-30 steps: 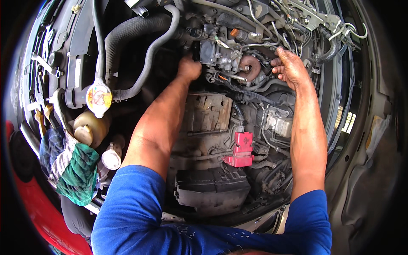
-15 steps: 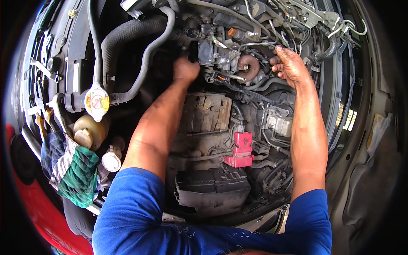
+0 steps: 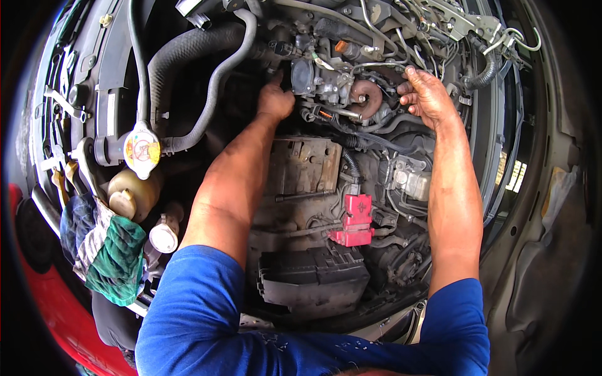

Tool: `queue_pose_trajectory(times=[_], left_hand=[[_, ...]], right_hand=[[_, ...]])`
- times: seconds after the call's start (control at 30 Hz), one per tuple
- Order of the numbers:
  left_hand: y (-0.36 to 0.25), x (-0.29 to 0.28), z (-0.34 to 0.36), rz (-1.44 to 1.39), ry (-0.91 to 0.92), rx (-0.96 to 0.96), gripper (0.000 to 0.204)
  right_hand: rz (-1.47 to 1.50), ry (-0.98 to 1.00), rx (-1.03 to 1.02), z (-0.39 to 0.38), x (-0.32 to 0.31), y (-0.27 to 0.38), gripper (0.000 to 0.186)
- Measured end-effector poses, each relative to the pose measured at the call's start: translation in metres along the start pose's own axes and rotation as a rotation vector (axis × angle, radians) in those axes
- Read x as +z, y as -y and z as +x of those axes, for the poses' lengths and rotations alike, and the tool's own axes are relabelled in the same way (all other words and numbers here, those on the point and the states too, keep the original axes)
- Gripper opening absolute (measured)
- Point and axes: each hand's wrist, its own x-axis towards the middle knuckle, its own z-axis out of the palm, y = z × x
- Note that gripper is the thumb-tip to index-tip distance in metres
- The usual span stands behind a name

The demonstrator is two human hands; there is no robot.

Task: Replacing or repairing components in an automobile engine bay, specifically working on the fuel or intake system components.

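The engine [image 3: 335,86] is lying between the left hand [image 3: 274,101] and the right hand [image 3: 427,99], stretching crosswise, nearer the left; the right is hanging half-curled beside a thin pipe [image 3: 379,64]. I can't tell either's grip.

The left hand [image 3: 276,100] was set beside a grey rounded housing [image 3: 302,77], its far end lost in shadow, so that what was touched could not be made out. The right hand [image 3: 427,97] was held half curled near a thin metal pipe [image 3: 379,64]; contact could not be judged. Between the forearms [image 3: 232,178], a stained metal tray [image 3: 304,166], a red cover [image 3: 358,213] and a black box [image 3: 313,282] were seen. At the left, a green, white and blue cloth [image 3: 116,260] was draped near a yellowish reservoir [image 3: 143,193].
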Motion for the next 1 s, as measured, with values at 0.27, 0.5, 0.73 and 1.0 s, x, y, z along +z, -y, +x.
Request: queue_pose_trajectory(times=[0.27,0.5,0.73,1.0], left_hand=[[0.004,0.003,0.010,-0.183,0.097,-0.046,0.068],[0.018,0.014,0.015,0.052,-0.077,0.141,0.073],[0.039,-0.014,0.032,0.303,-0.007,0.314,0.072],[0.013,0.002,0.011,0.114,-0.144,0.238,0.073]], right_hand=[[0.021,0.003,0.007,-0.002,-0.001,0.003,0.043],[0.007,0.002,0.045,0.001,-0.002,0.000,0.040],[0.031,0.040,0.023,0.000,0.012,0.011,0.044],[0.042,-0.087,-0.097,-0.004,0.008,-0.003,0.052]])
